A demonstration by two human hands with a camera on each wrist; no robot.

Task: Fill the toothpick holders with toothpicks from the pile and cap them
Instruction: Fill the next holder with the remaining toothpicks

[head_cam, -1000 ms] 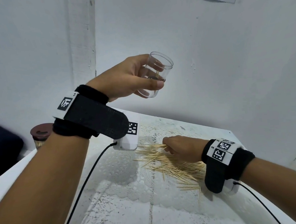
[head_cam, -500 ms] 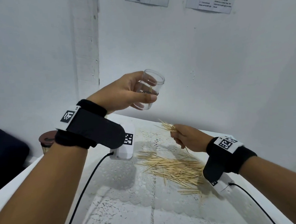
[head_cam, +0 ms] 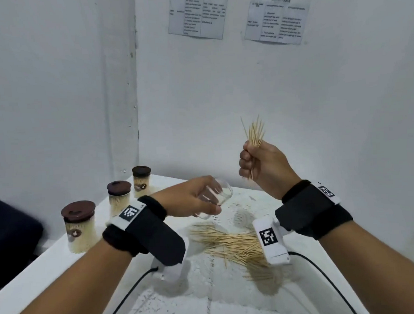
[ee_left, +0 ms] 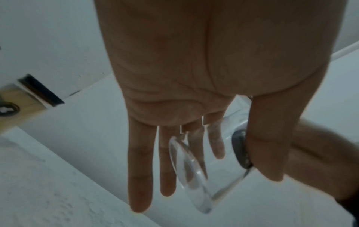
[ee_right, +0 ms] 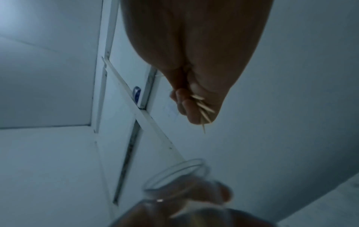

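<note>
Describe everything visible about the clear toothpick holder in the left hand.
The clear toothpick holder is a small, see-through, plastic-looking cylinder with a round open rim and no cap. It looks empty. The left hand grips it by its sides above the table, tilted with its mouth angled up toward the right hand. Nothing else touches it.

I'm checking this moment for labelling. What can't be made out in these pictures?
- Holder contents: head view, the left hand covers it and the clear wall is blurred.
- Count of toothpicks in the right hand: too fine, fist hides the middles.
- Pile: right wrist device covers its right end.
- Wall papers: text too small.
</note>
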